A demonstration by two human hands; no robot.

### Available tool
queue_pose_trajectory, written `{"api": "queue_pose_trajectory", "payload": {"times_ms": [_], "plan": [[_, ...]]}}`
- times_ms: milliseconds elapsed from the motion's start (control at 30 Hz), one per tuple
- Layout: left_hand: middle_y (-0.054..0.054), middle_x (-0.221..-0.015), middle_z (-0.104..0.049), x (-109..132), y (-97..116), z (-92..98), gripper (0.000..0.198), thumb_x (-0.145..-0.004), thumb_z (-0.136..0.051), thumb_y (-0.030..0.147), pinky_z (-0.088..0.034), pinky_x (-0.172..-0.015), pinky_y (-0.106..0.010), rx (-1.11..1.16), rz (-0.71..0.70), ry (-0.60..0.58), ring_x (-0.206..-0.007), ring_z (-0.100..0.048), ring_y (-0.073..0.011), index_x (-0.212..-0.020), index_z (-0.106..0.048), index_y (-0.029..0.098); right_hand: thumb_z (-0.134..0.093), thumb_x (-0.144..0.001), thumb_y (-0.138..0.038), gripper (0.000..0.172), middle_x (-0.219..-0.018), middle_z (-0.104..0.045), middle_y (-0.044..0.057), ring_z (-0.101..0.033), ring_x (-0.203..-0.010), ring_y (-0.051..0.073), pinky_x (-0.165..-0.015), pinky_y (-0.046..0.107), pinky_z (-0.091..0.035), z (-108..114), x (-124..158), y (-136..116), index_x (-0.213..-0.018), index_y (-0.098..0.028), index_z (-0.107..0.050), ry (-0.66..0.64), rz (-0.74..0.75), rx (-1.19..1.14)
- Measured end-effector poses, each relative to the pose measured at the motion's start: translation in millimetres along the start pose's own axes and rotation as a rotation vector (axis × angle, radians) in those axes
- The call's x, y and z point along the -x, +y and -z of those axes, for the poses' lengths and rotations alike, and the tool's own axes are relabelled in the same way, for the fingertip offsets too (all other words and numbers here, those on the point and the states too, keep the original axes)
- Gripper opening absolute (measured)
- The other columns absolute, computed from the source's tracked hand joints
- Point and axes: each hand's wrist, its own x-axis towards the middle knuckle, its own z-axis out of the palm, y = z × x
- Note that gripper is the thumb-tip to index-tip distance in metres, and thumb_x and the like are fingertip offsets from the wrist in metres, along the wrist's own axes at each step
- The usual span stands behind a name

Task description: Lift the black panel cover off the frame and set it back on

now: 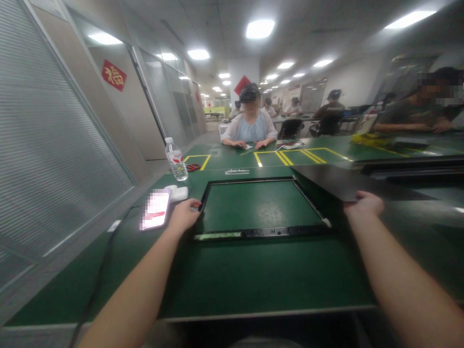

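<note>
A thin black rectangular frame (279, 232) lies on the green table, whose surface shows through its opening. My left hand (186, 213) is closed at the frame's left side, fingertips on its edge. Along the frame's lower bar runs a pale strip at the left, and a small whitish piece (326, 222) sits at its lower right corner. My right hand (365, 205) grips the near edge of a dark flat panel (337, 180), which is tilted up just right of the frame. The panel's far end is blurred, and the right fingers underneath are partly hidden.
Left of the frame are a lit phone (155, 210), a white case (179, 194), a water bottle (176, 160) and red-handled scissors (193, 167). Small white pieces (237, 171) lie beyond it. A person (250, 121) sits opposite. Dark panels (409, 166) lie at the right.
</note>
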Motion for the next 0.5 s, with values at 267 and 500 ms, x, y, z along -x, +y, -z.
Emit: {"api": "queue_pose_trajectory", "payload": {"times_ms": [267, 500], "plan": [[-0.01, -0.109, -0.08, 1.6, 3.6, -1.9, 0.036, -0.07, -0.065, 0.007, -0.055, -0.083, -0.031, -0.03, -0.006, 0.027, -0.088, -0.075, -0.0237, -0.102, -0.077, 0.019, -0.05, -0.063, -0.001, 0.024, -0.083, -0.057, 0.001, -0.06, -0.07, 0.013, -0.069, 0.027, -0.058, 10.4, -7.7, 10.9, -0.08, -0.018, -0.053, 0.124, -0.031, -0.019], [-0.01, -0.103, -0.08, 3.4, 7.1, -3.1, 0.03, -0.067, -0.066, 0.008, -0.055, -0.08, -0.033, 0.023, -0.027, 0.042, -0.086, -0.075, -0.0271, -0.091, -0.077, 0.021, -0.048, -0.061, 0.001, 0.026, -0.079, -0.056, -0.001, -0.059, -0.068, 0.012, -0.067, 0.025, -0.058, 8.8, -1.4, 7.4, -0.078, -0.018, -0.053, 0.045, -0.046, -0.058]]}}
